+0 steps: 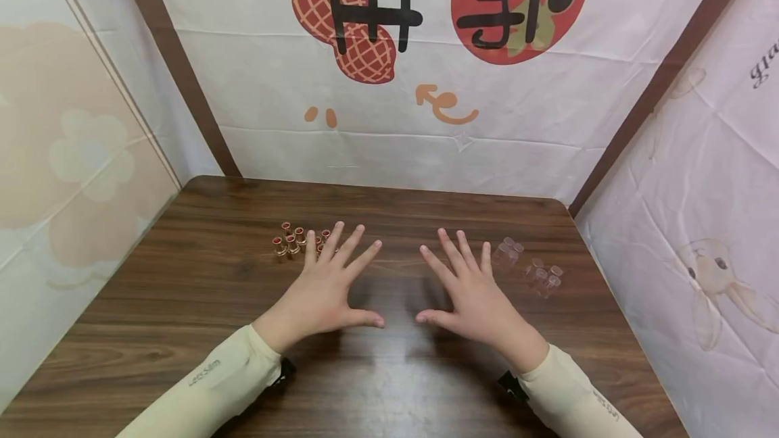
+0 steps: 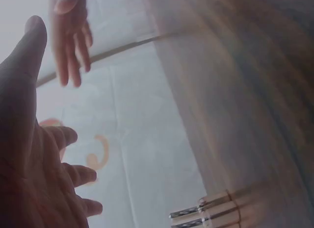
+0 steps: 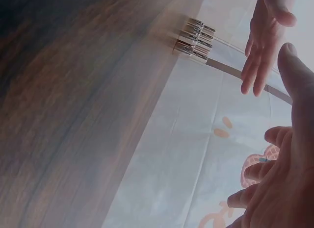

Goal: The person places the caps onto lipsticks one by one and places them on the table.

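My left hand point(image 1: 322, 297) hovers over the table with its fingers spread and holds nothing. Just past its fingertips stands a group of small gold lipstick tubes point(image 1: 292, 246) with red inside their tops; some are partly hidden behind the fingers. My right hand point(image 1: 479, 301), likewise spread and holding nothing, mirrors it across a gap. Several small clear plastic caps point(image 1: 540, 274) stand to the right of its fingers. The left wrist view catches a few gold tubes point(image 2: 216, 213) at its bottom edge; in the right wrist view the tubes point(image 3: 196, 40) appear small near the top.
Both hands are over a dark wood-grain table point(image 1: 389, 384) with rounded far corners. A white printed cloth point(image 1: 389, 154) hangs behind it, and further cloth panels point(image 1: 681, 235) close in the left and right sides.
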A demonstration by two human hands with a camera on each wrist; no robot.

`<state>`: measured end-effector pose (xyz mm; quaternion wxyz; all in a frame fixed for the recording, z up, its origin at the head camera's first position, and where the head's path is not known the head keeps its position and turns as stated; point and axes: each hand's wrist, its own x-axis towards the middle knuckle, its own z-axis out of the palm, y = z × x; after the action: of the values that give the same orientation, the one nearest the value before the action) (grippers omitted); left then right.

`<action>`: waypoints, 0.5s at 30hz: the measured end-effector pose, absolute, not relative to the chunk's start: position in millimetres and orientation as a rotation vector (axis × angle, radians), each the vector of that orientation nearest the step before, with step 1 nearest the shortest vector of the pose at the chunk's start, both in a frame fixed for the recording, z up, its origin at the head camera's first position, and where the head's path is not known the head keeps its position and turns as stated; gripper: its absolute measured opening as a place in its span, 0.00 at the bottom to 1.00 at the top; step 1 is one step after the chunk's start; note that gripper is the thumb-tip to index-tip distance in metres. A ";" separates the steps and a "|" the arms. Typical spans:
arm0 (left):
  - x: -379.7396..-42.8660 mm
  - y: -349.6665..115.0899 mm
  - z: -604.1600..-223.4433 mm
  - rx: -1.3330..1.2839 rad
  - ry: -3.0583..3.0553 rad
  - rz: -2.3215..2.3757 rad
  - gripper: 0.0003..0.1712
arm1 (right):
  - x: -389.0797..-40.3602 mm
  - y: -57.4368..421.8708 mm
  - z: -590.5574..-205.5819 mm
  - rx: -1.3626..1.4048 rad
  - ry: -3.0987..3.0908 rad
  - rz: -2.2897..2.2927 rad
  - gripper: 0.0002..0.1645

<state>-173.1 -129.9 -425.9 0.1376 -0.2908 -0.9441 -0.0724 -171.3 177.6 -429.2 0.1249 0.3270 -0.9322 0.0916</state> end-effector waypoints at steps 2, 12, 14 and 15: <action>-174.2 -132.6 -422.9 -0.844 -2.726 -0.241 0.72 | -171.5 178.5 -428.9 0.945 -2.711 0.276 0.65; -179.3 -149.0 -412.9 -0.770 -2.721 -0.295 0.73 | -175.0 182.4 -420.3 0.896 -2.700 0.291 0.67; -179.5 -152.7 -411.5 -0.756 -2.723 -0.301 0.73 | -175.1 182.7 -419.4 0.897 -2.700 0.292 0.67; -179.7 -154.5 -410.6 -0.748 -2.723 -0.299 0.73 | -175.0 182.9 -419.0 0.898 -2.701 0.297 0.67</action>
<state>-179.7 -154.5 -410.6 0.1503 -0.2604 -0.9480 -0.1042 -175.0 182.9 -419.0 0.1393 0.3108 -0.9346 0.1027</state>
